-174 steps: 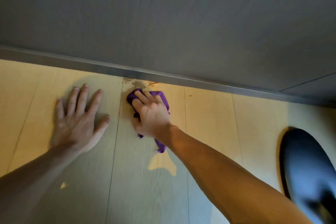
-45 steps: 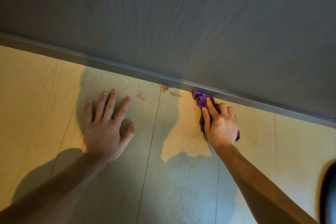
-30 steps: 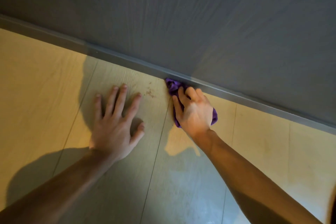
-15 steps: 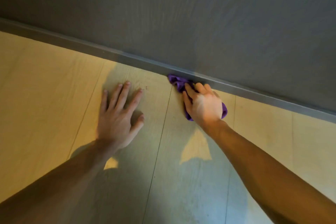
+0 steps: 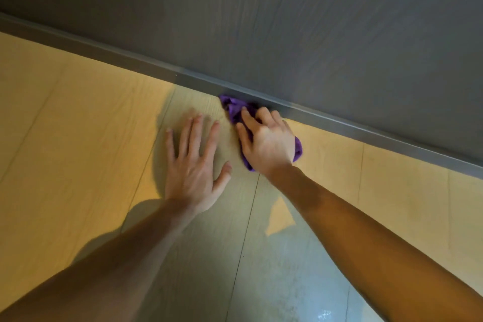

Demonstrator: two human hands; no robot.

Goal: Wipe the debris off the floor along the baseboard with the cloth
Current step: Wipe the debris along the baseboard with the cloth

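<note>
Right hand presses down on the bunched purple cloth, whose far end touches the grey baseboard. Left hand lies flat, fingers spread, on the floor just beside the cloth.

Under my right hand the purple cloth is soft, crumpled fabric, matt and creased into folds. The floor beneath my flat left hand looks like pale wood-grain planks, smooth, with a faint sheen nearer my elbows. Just beyond my right fingertips the baseboard is a smooth grey strip with a dull satin shine. Above it, the wall is matt grey with wood-like grain.
</note>
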